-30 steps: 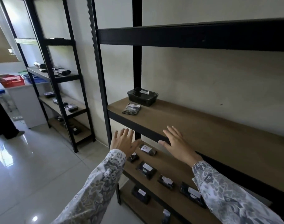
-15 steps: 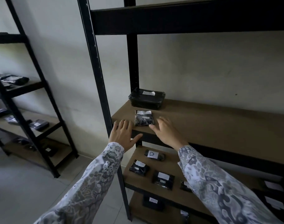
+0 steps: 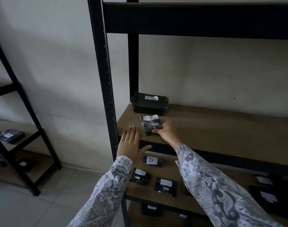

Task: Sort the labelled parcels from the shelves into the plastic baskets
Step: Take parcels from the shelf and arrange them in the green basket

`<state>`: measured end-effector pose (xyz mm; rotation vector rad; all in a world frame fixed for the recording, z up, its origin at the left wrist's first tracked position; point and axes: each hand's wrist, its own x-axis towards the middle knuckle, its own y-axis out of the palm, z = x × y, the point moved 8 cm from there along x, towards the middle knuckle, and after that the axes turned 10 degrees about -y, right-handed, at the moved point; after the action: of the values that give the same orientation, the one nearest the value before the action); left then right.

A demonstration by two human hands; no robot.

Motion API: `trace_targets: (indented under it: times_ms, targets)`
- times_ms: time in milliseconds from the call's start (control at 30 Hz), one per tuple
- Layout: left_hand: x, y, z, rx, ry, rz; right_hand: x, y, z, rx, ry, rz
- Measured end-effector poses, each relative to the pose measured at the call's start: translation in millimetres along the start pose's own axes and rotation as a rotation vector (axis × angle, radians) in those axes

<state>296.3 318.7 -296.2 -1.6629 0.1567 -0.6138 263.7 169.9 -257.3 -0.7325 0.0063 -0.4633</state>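
Note:
A small dark plastic packet [image 3: 149, 124] with a white label lies near the front left corner of the wooden shelf [image 3: 213, 128]. My right hand [image 3: 167, 131] pinches its lower right corner, thumb curled against it. My left hand [image 3: 130, 145] lies flat with straight fingers at the shelf's front edge, just left of the packet. Behind the packet stands a black box [image 3: 149, 104] with a white label. The shelf below carries several labelled parcels, one marked "D" [image 3: 152, 160]. No basket is in view.
A black upright post [image 3: 105, 79] stands left of my hands, and a black beam [image 3: 197, 17] runs overhead. A second rack [image 3: 17, 128] at the left holds more parcels [image 3: 10, 135]. Grey tiled floor [image 3: 41, 202] lies below.
I have moved closer to the shelf. My right hand went from hovering open beside the packet to pinching its corner. My left hand came to rest at the shelf's front edge.

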Motion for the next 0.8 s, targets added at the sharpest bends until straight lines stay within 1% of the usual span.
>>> trace_targets:
  times_ms: [133, 300, 433, 467, 533, 667, 800]
  targets:
    - [0.1, -0.6, 1.1, -0.025, -0.008, 0.019, -8.0, -3.9, -6.7, 0.171, 0.031, -0.062]
    - [-1.2, -0.6, 2.1, -0.027, -0.014, 0.021, -17.1, -9.7, -10.1, 0.361, 0.022, -0.186]
    - [-1.8, -1.4, 1.7, -0.009, -0.023, 0.044, -31.4, -9.0, -14.0, 0.678, 0.070, -0.192]
    - [-1.6, -1.7, 2.2, 0.007, -0.029, 0.052, -37.0, -12.9, -15.3, 0.720, 0.077, -0.210]
    - [-1.7, -2.4, 3.2, 0.031, -0.041, 0.047, -51.2, -23.8, -20.9, 0.771, 0.099, -0.249]
    - [-9.1, -17.3, -9.5, 0.005, -0.042, -0.055, -86.8, -57.9, -38.3, 0.834, 0.123, -0.304]
    - [-30.3, -29.3, -52.4, 0.027, 0.019, -0.031, -139.2, -101.4, -62.0, 0.932, 0.158, -0.371]
